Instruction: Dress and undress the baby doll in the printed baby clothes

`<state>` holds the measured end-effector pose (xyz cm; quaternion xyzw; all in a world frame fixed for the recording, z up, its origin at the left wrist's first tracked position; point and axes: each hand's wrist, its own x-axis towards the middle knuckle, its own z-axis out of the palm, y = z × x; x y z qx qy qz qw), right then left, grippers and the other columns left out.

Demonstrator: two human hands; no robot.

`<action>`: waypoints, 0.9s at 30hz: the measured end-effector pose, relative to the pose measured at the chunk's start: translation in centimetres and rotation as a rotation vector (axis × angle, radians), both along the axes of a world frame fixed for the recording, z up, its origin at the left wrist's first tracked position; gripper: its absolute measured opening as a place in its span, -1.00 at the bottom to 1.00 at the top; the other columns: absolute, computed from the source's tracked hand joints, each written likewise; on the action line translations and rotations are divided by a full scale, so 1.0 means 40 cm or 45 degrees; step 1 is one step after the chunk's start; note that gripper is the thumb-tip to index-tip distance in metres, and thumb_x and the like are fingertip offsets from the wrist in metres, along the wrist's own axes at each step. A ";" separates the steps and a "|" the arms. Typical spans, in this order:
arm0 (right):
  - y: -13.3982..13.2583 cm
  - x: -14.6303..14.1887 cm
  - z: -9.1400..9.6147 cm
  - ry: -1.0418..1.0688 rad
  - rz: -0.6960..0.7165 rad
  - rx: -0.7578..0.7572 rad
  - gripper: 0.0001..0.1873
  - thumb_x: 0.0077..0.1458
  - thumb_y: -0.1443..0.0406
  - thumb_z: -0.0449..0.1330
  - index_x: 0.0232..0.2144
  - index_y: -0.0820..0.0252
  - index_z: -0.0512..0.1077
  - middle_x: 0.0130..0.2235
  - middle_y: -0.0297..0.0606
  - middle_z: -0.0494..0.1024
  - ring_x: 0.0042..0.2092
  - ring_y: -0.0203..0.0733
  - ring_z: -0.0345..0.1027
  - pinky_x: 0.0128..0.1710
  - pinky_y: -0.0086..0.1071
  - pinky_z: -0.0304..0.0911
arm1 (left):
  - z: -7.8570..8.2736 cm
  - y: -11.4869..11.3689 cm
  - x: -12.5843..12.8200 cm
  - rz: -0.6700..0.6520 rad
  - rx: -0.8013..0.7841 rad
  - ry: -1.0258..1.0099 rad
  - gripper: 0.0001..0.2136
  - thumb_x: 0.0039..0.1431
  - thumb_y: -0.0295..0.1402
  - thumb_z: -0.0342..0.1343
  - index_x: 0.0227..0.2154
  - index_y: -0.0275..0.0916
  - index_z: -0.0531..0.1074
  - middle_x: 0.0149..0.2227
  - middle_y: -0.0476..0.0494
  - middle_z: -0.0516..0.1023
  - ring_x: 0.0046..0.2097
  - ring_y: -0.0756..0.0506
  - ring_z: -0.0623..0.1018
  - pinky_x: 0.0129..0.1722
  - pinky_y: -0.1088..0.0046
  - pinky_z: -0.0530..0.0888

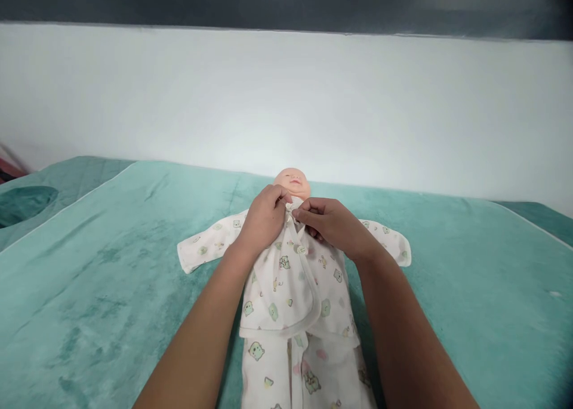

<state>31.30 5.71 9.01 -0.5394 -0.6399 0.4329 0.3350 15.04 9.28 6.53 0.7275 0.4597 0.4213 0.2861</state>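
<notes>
A baby doll [293, 182] lies on its back with its head away from me. It wears a white baby jacket [286, 289] printed with small green and yellow animals, sleeves spread to both sides. My left hand [266, 215] is closed in a pinch on the jacket's collar, just below the doll's chin. Beside it, my right hand [329, 221] pinches the opposite front edge near the neck. Between the fingertips shows a small pale fastening [289, 206], its exact kind unclear. A second fastening [301, 249] sits lower on the overlapping front. Matching trousers [268, 379] cover the legs.
A teal plush cover [111, 265] spreads under the doll, with a wrinkled fold [27, 206] at the far left. Behind it rises a white wall [286, 98] with a dark band [224, 6] on top. A red item [11, 161] shows at the left edge.
</notes>
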 end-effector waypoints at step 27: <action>0.039 -0.023 -0.051 -0.241 -0.342 0.452 -0.90 0.05 0.28 0.13 -0.39 0.12 0.45 -0.30 -0.32 0.49 -0.31 -0.24 0.28 -0.26 -0.34 0.18 | 0.036 -0.023 -0.001 -0.022 -0.541 -0.344 -0.87 0.09 -0.26 0.12 -0.43 -0.22 0.42 -0.37 -0.01 0.46 -0.33 -0.03 0.42 -0.35 0.45 0.30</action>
